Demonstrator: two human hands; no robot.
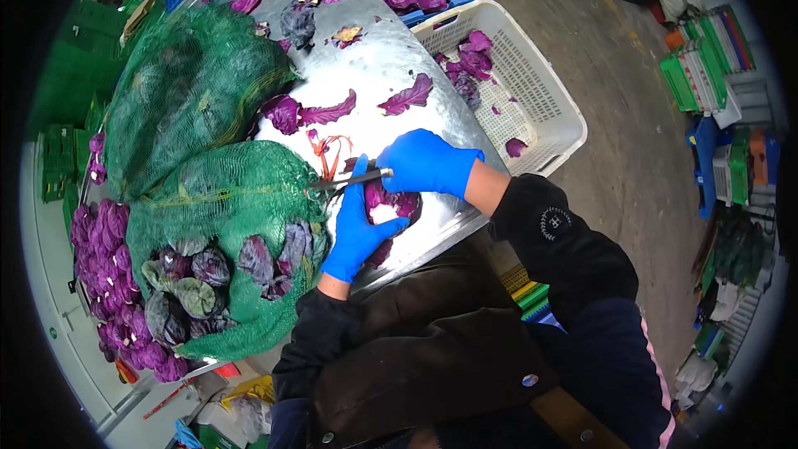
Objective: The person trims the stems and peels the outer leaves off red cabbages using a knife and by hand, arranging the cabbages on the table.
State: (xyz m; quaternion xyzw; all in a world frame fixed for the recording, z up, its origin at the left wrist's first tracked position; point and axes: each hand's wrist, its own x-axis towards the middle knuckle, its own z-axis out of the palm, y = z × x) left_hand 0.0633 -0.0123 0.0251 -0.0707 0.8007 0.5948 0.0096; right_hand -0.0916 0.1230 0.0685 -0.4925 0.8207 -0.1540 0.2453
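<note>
The person's left hand (356,231) holds a purple cabbage (389,202) at the metal table (378,66). The right hand (426,165) grips a knife (349,180) near the left fingertips.

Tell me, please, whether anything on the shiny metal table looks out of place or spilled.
Yes: a tangled red string sprawls near the blue-gloved left hand, odd among food. Ragged purple cabbage leaves also lie strewn across the table, rather than in a crate, which looks untidy.

wearer's two hands (426,164), one knife (349,180), one held cabbage (401,202), at least two net sacks (187,112)
</note>
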